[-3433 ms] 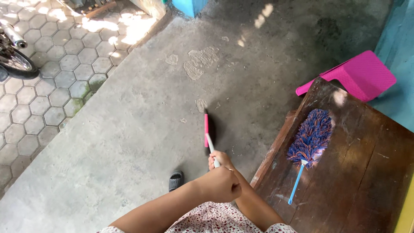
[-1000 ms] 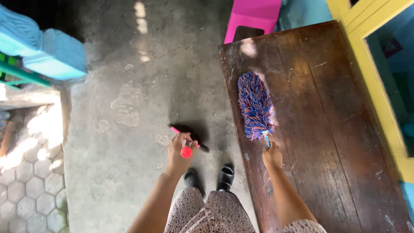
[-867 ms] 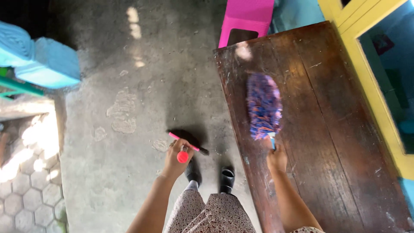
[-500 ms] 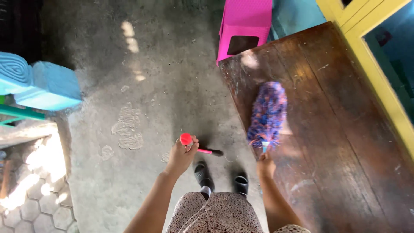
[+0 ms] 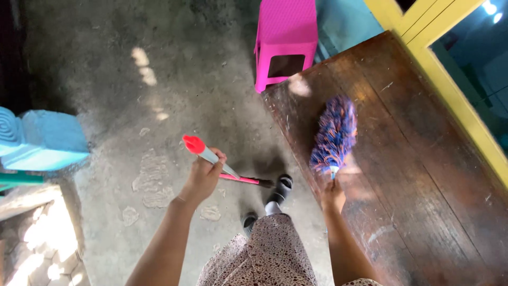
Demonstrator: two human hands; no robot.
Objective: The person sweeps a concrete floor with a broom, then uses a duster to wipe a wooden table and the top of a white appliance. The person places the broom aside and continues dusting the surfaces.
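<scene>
Two hands: both are busy, each wrapped around a handle, arms reaching forward and down from the bottom edge of the head view.
Left hand (image 5: 202,177): the arm runs up from the lower left, elbow low, wrist nearly straight; the hand sits over the concrete floor (image 5: 174,79).
Left fingers: curled together and clamped on the broom handle (image 5: 211,157), knuckles turned up towards the camera.
Broom handle: pale shaft with a red cap at its end, sticking out above and to the left of the fingers; below and to the right of them a pink section slants down to a dark brush end just beside the black sandals (image 5: 267,204).
Right hand (image 5: 333,195): the forearm comes up almost vertically from the bottom edge; the hand rests at the near edge of the wooden bench (image 5: 423,159), back of the hand upward.
Right fingers: closed around the duster's thin blue handle; the fingertips themselves are hidden under the hand.
Duster (image 5: 334,133): fluffy blue, purple and orange head lying on the bench top, stretching straight ahead of the right fingers, slightly blurred.
Beyond the duster: a pink plastic stool (image 5: 286,37) stands on the floor at the bench's far end.
Right of the bench: a yellow frame (image 5: 450,90).
Left of the left hand, well apart: a light blue moulded block (image 5: 42,140).
</scene>
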